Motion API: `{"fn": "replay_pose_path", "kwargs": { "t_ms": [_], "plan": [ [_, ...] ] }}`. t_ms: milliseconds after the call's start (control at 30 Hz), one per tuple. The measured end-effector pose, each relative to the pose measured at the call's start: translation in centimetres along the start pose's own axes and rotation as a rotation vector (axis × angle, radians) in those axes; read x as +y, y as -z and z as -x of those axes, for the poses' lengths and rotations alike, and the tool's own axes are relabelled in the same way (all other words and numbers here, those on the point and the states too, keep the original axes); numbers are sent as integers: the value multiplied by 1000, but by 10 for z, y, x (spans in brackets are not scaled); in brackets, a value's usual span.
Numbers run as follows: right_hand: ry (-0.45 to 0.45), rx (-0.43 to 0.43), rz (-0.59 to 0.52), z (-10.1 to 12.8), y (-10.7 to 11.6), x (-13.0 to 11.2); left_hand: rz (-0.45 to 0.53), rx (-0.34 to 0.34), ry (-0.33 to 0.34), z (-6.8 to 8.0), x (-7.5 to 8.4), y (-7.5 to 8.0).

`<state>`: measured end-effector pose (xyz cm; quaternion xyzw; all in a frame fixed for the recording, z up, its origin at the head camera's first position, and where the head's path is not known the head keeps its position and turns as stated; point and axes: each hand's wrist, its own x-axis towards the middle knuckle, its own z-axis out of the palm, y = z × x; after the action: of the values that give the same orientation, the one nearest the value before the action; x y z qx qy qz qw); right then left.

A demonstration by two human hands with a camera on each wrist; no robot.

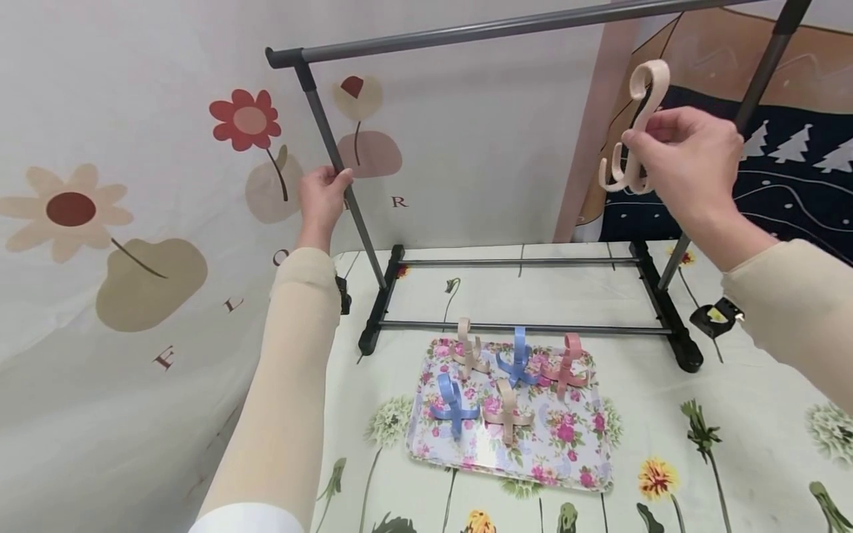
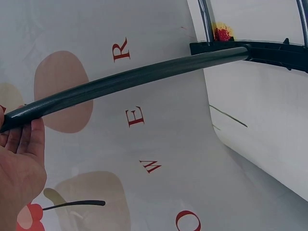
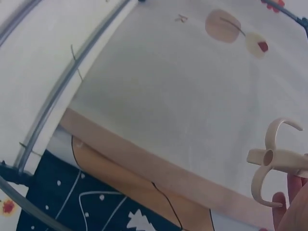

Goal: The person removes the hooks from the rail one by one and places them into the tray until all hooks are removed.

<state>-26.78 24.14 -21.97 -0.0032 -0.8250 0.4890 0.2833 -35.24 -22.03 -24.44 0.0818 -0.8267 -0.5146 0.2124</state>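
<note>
Right hand (image 1: 689, 166) holds a beige hook (image 1: 636, 129) up near the rack's (image 1: 466, 31) top bar, fingers pinched on its stem: S-curl on top, twin prongs below. Left hand (image 1: 322, 198) has fingers wrapped round the rack's left post (image 1: 340, 170).

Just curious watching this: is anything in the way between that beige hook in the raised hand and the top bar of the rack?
Nothing visible. The right hand holds the hook below the bar, with open air between them.
</note>
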Motion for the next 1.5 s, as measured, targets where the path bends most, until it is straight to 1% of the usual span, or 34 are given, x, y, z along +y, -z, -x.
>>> {"fn": "replay_pose_path", "kwargs": {
  "t_ms": [100,267,500,633,800,967,1233,1367,1500],
  "plan": [
    [13,-51,8,10,-3,3,-2,0,5,1,0,0],
    [-14,-144,-31,31,-8,10,-1,0,0,1,-1,-1],
    [-6,-228,-14,64,-16,21,-7,3,-5,1,1,0],
    [-4,-248,-13,75,-20,25,4,4,1,1,1,1],
    [-18,-262,-41,86,-23,32,10,1,1,1,0,1],
    [-1,-269,-78,98,-23,37,-3,0,0,1,0,0],
    [-12,-301,-118,122,-21,44,-3,-7,1,2,2,-1],
    [-2,-323,-157,134,-21,48,-1,-8,3,2,3,-1],
    [8,-348,-173,143,-20,53,7,-12,6,2,2,-1]
  ]
}}
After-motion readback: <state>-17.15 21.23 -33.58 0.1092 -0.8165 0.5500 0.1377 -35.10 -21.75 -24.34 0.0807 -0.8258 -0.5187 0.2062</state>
